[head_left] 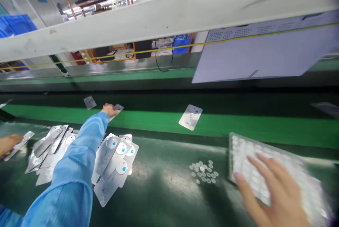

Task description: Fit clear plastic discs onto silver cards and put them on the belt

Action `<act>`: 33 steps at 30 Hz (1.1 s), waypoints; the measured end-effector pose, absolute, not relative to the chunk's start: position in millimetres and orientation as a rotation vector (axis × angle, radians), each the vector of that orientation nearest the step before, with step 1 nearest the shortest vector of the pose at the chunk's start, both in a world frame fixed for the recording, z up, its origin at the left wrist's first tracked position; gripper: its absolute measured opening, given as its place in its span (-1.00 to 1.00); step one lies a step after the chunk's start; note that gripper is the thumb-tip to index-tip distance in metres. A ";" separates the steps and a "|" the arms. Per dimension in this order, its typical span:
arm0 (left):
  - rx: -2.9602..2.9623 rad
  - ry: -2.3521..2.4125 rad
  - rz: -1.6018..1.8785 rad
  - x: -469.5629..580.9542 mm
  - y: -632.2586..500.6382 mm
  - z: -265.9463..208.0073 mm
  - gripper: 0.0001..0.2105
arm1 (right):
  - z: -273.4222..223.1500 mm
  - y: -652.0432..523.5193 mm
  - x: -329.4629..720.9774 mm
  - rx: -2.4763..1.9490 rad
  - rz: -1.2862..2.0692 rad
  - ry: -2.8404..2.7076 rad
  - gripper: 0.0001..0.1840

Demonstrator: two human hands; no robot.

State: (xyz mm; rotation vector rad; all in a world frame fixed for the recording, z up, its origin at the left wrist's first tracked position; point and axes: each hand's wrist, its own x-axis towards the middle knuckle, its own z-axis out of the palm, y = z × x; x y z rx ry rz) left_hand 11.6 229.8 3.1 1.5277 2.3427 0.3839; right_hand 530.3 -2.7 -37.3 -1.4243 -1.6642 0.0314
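My left hand (109, 109), at the end of a blue sleeve, is closed on a flat silvery card (117, 109) on the green belt. Below that arm lies a pile of similar cards (111, 172), some with round white discs marked in blue. My right hand (275, 188) is blurred, its fingers spread over a tray (231, 156) of white pieces in rows. Whether it touches them I cannot tell. Several small clear round pieces (203, 172) lie loose on the dark green tabletop (161, 191), left of the tray.
Another person's hand (12, 144) holds a card at the far left, beside a second card pile (50, 152). More cards (190, 117) lie along the belt (153, 122). A pale beam (159, 16) crosses above, and a white sheet (254, 57) hangs at the right.
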 end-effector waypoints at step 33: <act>0.586 1.085 0.945 253.8 -24.8 -56.1 -0.67 | -59.5 -71.2 410.5 -1.439 1.221 -1.455 -0.58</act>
